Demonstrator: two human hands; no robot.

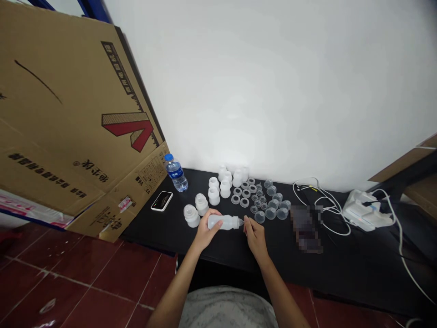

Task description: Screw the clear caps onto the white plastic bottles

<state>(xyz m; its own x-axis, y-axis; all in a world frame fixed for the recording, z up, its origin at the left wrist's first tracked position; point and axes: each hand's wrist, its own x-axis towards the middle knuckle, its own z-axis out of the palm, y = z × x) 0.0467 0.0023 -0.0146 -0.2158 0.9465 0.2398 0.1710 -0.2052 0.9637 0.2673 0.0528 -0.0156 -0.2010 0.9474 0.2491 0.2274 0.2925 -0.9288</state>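
My left hand point(205, 233) is wrapped round a white plastic bottle point(223, 222) lying on its side above the black table point(218, 248), its nipple end pointing right. My right hand point(255, 237) sits at that tip with fingers pinched together by the nipple; whether anything is in them is too small to tell. Two short white bottles point(196, 210) stand just left of my left hand. Behind them stand several more white bottles point(225, 182).
Clear rings point(243, 193) and small clear caps point(271, 207) lie in rows at the back. A water bottle point(176, 173), a phone point(161, 201), a big cardboard box point(68, 118), white cables point(321, 200), a white device point(365, 212) and a blurred dark item point(307, 228) surround them.
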